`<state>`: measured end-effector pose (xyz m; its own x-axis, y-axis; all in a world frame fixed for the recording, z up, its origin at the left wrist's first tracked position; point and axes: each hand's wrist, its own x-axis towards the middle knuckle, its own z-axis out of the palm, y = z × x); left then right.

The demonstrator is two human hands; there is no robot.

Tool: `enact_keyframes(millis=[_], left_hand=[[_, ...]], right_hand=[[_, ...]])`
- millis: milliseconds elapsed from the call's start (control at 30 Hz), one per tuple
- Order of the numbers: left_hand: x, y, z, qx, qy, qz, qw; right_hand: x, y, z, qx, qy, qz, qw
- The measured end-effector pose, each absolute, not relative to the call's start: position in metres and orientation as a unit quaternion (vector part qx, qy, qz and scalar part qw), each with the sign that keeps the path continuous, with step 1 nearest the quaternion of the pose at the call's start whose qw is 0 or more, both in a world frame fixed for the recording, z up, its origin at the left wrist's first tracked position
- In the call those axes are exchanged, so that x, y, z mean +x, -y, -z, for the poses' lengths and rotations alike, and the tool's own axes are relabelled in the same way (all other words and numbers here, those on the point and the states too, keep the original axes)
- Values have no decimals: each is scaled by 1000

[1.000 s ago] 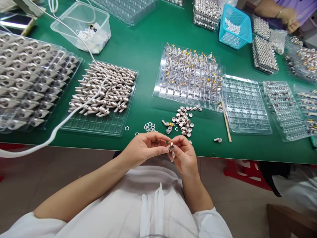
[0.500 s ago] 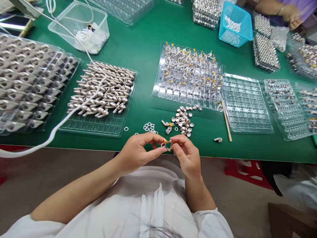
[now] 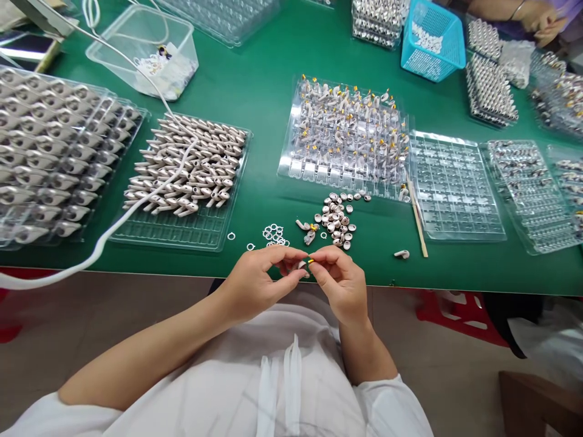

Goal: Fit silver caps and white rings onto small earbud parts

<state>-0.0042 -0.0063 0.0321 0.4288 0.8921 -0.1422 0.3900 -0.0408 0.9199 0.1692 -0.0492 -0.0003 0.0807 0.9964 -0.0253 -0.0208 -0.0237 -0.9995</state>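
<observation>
At the table's front edge, my left hand (image 3: 262,278) pinches a small beige earbud shell (image 3: 301,265), partly hidden by the fingers. Close against it, my right hand (image 3: 340,280) has thumb and forefinger pinched on a tiny yellow flex strip (image 3: 311,261) at the shell. Just beyond my fingers lie an earbud part with a yellow strip (image 3: 310,229), a heap of round beige caps (image 3: 337,220) and a cluster of white rings (image 3: 274,233). A single stemmed earbud piece (image 3: 401,254) rests to the right of my right hand.
A tray of beige stemmed shells (image 3: 191,164) and a larger filled tray (image 3: 40,158) stand left, crossed by a white cable (image 3: 109,227). Ahead is a tray of yellow-tipped parts (image 3: 348,136). A wooden stick (image 3: 418,224), clear tray (image 3: 458,188) and blue basket (image 3: 432,45) sit right. A co-worker's hand (image 3: 542,21) is beyond.
My right fingertips have closed in on the yellow strip, which now shows between them rather than above my left fingers. The shell in my left hand has turned slightly.
</observation>
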Motion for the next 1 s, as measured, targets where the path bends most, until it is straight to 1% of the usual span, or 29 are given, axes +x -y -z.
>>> enact_keyframes(millis=[200,367,500,600,700,833,933,1000], left_hand=[[2,5,-28,631,-500,-249,538],[8,5,-24,623,-508,-270,530],[12,7,-22,613,-519,-300,515],[15,9,-21,595,-522,-330,513],[16,10,-21,571,-523,-346,530],[13,6,-21,511,-497,-332,618],[8,1,-22,469,-464,-297,690],[5,-2,-22,456,-457,-275,712]], right_hand=[[165,54,3,-535,534,-381,533],[161,60,10,-533,612,-247,530],[157,61,15,-520,627,-188,548],[154,60,15,-511,621,-182,565],[155,60,13,-508,614,-204,568],[161,59,8,-516,611,-243,549],[166,58,6,-523,615,-245,537],[168,57,5,-529,620,-237,529]])
